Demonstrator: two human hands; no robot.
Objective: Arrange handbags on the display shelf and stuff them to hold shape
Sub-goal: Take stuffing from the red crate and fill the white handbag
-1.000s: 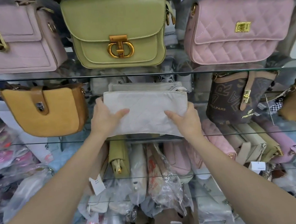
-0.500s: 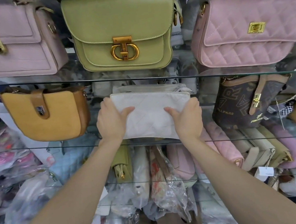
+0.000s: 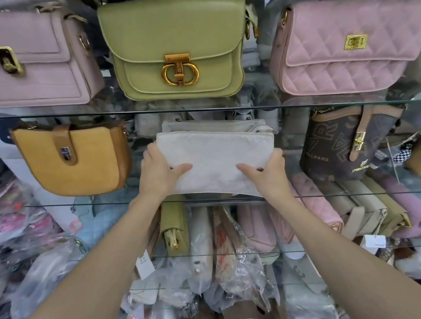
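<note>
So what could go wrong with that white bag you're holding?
The white bag, gripped by the left hand and right hand, looks limp, so it might slump over on the glass shelf. Pushed sideways, it could bump the yellow bag or the brown bag.

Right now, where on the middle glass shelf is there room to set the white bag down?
The gap between the mustard bag and the brown monogram bag, where both hands grip the white bag. The shelf below is crammed with packed bags.
</note>
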